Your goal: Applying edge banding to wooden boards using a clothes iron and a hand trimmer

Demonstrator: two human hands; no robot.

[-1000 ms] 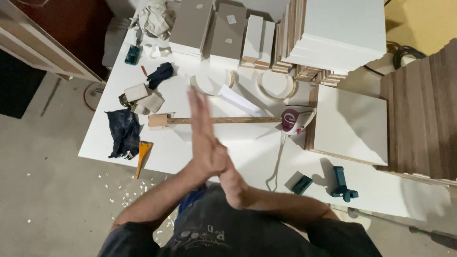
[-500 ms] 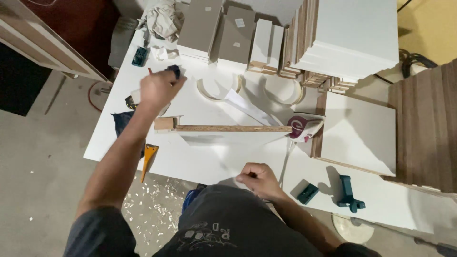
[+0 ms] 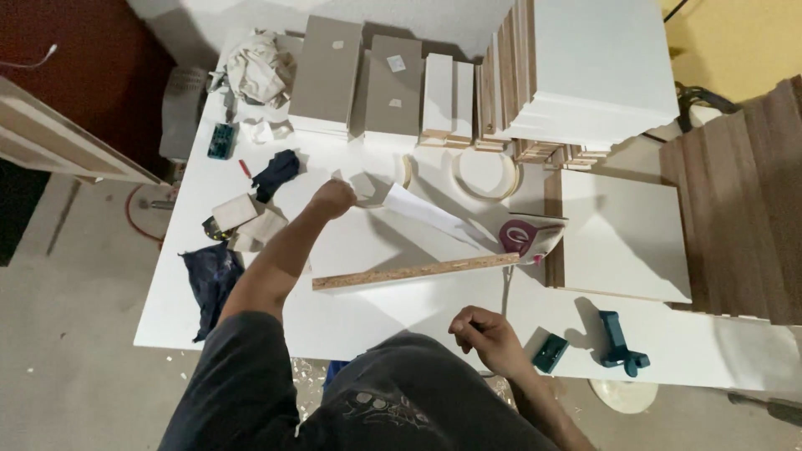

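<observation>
White worktable (image 3: pixel 401 313) carries everything. Far right: tall stack of white laminated boards (image 3: pixel 585 71); flat white panel (image 3: pixel 622 234) on the right. Long narrow chipboard strip with a raw edge (image 3: pixel 413 273) lies mid-table, near side of the left hand (image 3: pixel 332 199). Left hand is closed into a fist on the end of a pale edge-banding loop (image 3: pixel 393 190), which curls just right of the knuckles, touching them. Right hand (image 3: pixel 489 334) sits at the near table edge, fingers curled; cannot tell if it holds anything. Small teal block (image 3: pixel 550 352) just right of it.
</observation>
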